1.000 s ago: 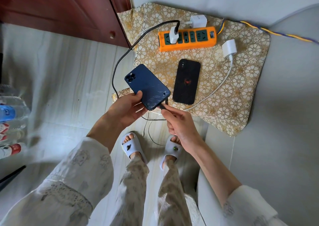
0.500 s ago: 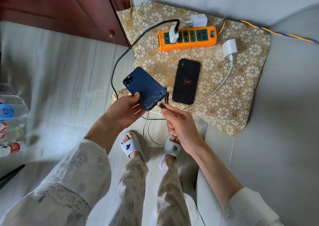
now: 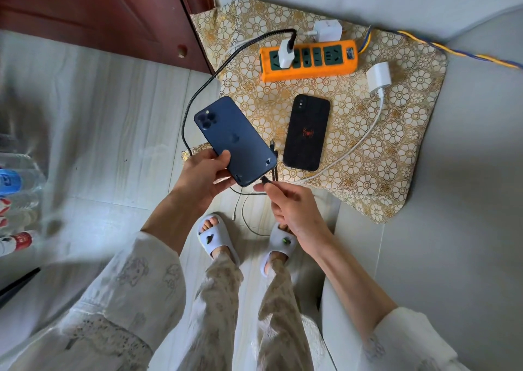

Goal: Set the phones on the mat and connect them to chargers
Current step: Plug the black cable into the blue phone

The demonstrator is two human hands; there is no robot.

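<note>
Blue phone [image 3: 233,139] held face down just off the mat's 7 o'clock corner, above the floor, camera end toward 10 o'clock, port end toward 5 o'clock. Left hand [image 3: 202,176] wrapped under the lower half, thumb pressed on the back glass, fingers hidden beneath. Right hand [image 3: 291,205] pinching the black plug [image 3: 266,180] between thumb and forefinger, tip right at the phone's bottom edge; whether seated or only touching, impossible to tell. Braided black cable [image 3: 188,110] looping from the plug round at 9 o'clock up to the white adapter [image 3: 286,56] in the orange power strip [image 3: 308,62] at 12 o'clock. Black phone [image 3: 307,132] lying flat on the gold patterned mat [image 3: 396,132], no cable in it; white charger [image 3: 378,77] at 2 o'clock loose on the mat, unplugged, its white cord [image 3: 365,138] trailing toward 6 o'clock. Judged by look: rigid, fairly dense slab, slick glass back with chipped spots near the port end, so likely fragile and easy to drop. Best gripped by the long side edges near the lower half, leaving the port clear; plug best held by its stiff housing, not the cable, and pushed straight in without twisting.
</note>
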